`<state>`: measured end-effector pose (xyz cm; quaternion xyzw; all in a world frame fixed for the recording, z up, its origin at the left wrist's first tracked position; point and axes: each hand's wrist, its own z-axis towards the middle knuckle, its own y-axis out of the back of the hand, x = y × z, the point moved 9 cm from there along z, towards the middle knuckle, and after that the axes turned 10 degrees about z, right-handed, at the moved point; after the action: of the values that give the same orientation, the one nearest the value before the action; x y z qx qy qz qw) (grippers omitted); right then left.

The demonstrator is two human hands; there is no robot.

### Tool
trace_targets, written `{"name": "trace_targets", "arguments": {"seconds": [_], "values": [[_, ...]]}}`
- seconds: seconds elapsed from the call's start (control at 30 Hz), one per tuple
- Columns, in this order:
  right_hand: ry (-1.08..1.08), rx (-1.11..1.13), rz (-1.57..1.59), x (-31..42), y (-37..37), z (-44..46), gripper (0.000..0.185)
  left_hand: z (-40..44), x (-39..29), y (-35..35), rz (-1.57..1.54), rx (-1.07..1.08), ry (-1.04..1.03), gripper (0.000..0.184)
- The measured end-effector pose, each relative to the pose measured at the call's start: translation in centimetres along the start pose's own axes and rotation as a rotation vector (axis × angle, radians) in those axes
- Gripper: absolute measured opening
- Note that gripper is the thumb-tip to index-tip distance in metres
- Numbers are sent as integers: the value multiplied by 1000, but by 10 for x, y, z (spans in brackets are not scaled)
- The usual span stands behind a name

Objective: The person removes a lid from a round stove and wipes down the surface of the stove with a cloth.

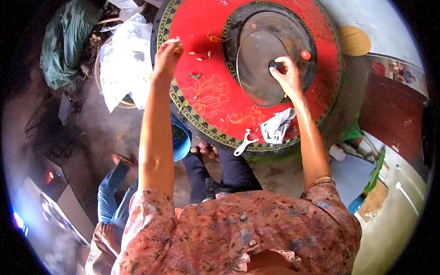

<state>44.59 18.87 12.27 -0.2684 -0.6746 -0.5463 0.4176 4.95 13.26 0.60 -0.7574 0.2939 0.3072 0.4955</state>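
My right hand (288,79) grips the black knob (275,67) of a clear glass lid (256,52). The lid is tilted over the dark round centre (270,22) of a red patterned table (206,78). My left hand (168,57) is closed above the table's left edge, with a small whitish piece (177,40) at its fingertips. What that piece is cannot be made out. Near it on the tabletop lie small pale cloves (199,58) and a red chili (218,39). A small red tomato (305,55) rests right of the lid.
At the table's near edge lie a white peeler (246,142) and a crumpled grey cloth (278,126). A blue bucket (182,141) stands below on the left. White plastic bags (128,59) cover a basket. Another person's jeans-clad leg (110,190) shows at lower left.
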Motion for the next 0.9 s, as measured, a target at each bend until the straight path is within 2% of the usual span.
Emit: {"name": "trace_targets", "arguments": {"seconds": [0.03,0.07,0.1,0.17,0.27,0.3,0.4,0.5,0.53,0.63,0.67,0.77,0.9], "values": [[1,-19,20,4,0,-2,29,-4,-10,-12,-299,166,33,3],[-29,-21,52,5,-1,-5,29,-12,-10,-1,-295,33,14,9],[-58,-21,85,7,-1,-8,28,-22,-15,-7,-413,41,43,9],[-94,-20,133,10,-3,-16,28,-44,-28,-24,-460,-122,82,13],[-75,-23,113,17,-4,-28,28,-28,-6,-1,-88,-69,126,22],[-105,-21,104,16,-3,-34,28,-27,-5,1,202,-124,69,33],[-146,-38,104,12,-2,-52,30,-20,1,8,1141,-308,125,35],[-117,-44,109,17,1,-71,30,-23,-14,-29,1456,-281,-505,33],[-171,-40,173,13,1,-80,29,-23,-10,-31,1527,-297,-441,31],[-171,-29,58,20,7,-101,30,-15,0,-33,1651,-228,-330,31],[-197,-34,113,24,7,-108,32,-16,-1,-33,1649,-232,-347,29],[-233,-22,113,34,11,-127,32,-19,2,-33,1554,-276,-165,27],[-170,-29,5,44,15,-147,33,-15,22,-51,1397,-183,-248,24]]}}
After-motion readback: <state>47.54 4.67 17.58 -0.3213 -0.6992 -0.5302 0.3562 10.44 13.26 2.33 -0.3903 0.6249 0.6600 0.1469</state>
